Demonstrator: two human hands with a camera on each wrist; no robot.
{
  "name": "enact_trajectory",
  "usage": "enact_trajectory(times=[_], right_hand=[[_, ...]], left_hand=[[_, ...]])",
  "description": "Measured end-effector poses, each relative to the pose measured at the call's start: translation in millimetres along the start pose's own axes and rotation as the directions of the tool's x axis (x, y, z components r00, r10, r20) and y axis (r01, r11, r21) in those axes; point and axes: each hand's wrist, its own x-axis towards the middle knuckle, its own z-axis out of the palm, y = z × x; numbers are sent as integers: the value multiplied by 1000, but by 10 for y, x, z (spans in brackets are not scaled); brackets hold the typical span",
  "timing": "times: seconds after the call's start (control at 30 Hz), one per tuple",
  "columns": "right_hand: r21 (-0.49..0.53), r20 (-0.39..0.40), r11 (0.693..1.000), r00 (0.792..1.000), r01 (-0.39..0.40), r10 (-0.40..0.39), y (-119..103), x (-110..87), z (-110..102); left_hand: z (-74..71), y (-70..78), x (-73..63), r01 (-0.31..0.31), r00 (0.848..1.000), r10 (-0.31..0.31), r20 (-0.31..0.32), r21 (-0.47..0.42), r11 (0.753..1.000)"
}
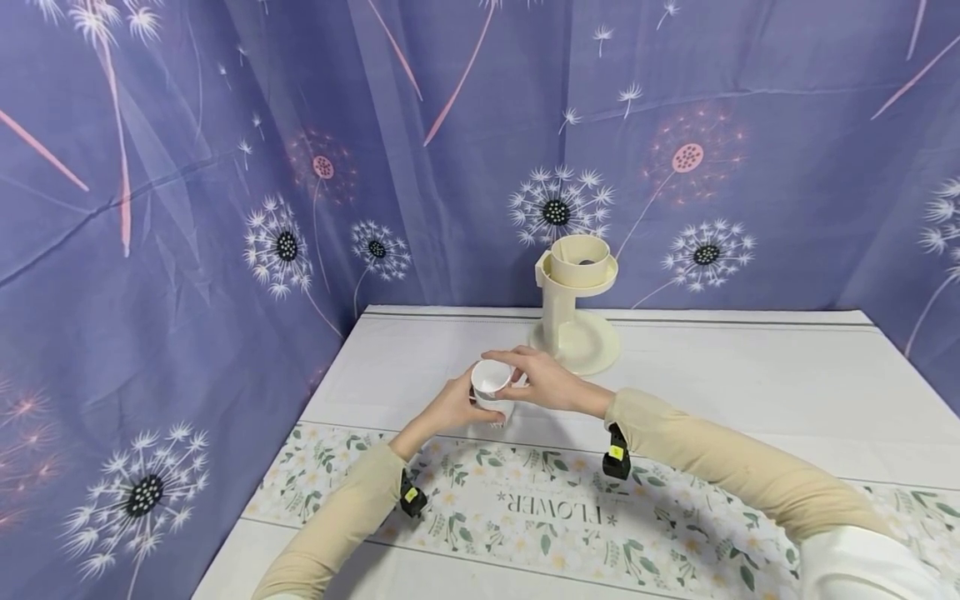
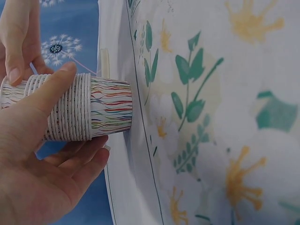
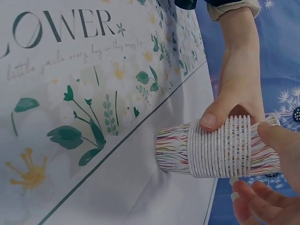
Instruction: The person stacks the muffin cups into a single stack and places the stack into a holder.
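Observation:
A stack of nested white paper cups point(image 2: 110, 105) with coloured wavy streaks stands upright, its base at or near the tabletop. My left hand point(image 1: 452, 406) grips the stack around its rims, thumb on one side and fingers on the other. The top paper cup point(image 1: 491, 377) sits raised above the closely packed rims. My right hand point(image 1: 546, 380) holds that top cup between thumb and fingers near its mouth. In the right wrist view, the right thumb point(image 3: 273, 133) presses on the top cup's streaked side. Part of the stack is hidden by the hands.
Behind the hands stands a cream holder point(image 1: 557, 312) with a round base and a raised ring carrying a short cylinder point(image 1: 579, 271). A white cloth with a flowered band point(image 1: 555, 508) covers the table. Purple dandelion curtains point(image 1: 465, 167) hang behind and at the left.

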Motion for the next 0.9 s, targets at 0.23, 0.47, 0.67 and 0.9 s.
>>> enact_trajectory(times=[0.23, 0.47, 0.67, 0.9], right_hand=[[-6, 40, 1000, 999, -1, 1, 0, -6, 26], [-8, 69, 1000, 998, -13, 13, 18, -30, 37], [-7, 99, 998, 993, -59, 59, 36, -53, 55], [3, 117, 996, 989, -92, 91, 46, -69, 79]], left_hand=[[11, 0, -4, 19, 1000, -19, -1, 9, 1000], [14, 13, 2, -1, 1000, 1, -7, -13, 1000], [23, -19, 16, 17, 1000, -18, -9, -5, 1000], [24, -20, 17, 22, 1000, -22, -12, 15, 1000]])
